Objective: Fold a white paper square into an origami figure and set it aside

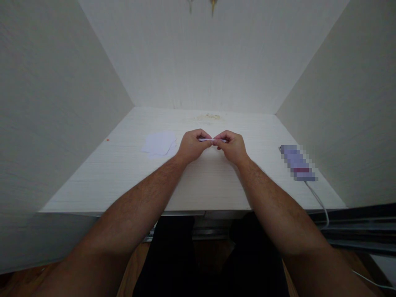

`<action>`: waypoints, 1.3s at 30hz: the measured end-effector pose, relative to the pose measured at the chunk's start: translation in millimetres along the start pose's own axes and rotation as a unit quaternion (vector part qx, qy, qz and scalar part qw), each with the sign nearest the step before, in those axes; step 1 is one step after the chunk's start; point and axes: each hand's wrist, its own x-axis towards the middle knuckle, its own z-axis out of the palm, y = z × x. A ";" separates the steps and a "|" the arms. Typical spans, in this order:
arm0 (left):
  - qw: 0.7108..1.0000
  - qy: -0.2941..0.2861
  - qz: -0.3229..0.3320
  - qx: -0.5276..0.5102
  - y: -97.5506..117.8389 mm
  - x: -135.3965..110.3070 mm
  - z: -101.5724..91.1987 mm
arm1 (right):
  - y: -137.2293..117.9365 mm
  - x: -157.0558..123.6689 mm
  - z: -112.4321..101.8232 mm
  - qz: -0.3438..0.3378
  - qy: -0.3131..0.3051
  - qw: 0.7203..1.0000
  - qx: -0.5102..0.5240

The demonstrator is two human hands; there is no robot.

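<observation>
Near the middle of the frame, the left hand (192, 145) and the right hand (233, 145) come together above a white table (210, 189). The fingers and thumbs of both hands pinch a thin piece of white paper (204, 140), seen almost edge-on, and their tips nearly meet. Left of the middle, a loose pile of white sheets (159, 143) lies flat. At the right, a blurred purple phone (296, 163) lies with a white cord (318, 200) at its bottom end
</observation>
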 end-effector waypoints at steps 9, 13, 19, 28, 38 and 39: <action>0.999 0.019 0.021 0.015 1.1 -0.5 1.2 | -1.6 -0.7 0.5 -0.011 0.007 1.000 -0.004; 0.999 0.018 -0.004 -0.037 -0.2 0.2 2.5 | -1.6 -1.5 1.0 -0.015 0.005 1.000 0.001; 0.997 0.008 -0.026 -0.068 2.3 -0.7 2.7 | 1.5 -0.7 1.0 -0.027 0.020 0.999 0.006; 0.997 0.018 -0.039 -0.061 1.2 1.0 1.7 | 3.8 -0.7 2.1 -0.021 0.021 1.000 0.002; 0.998 0.030 -0.037 -0.031 -3.5 4.6 2.7 | 3.8 0.5 0.1 -0.032 0.006 0.999 -0.013; 0.998 0.032 -0.036 -0.027 -2.8 4.5 2.9 | 3.1 0.4 0.2 -0.030 0.006 0.999 -0.011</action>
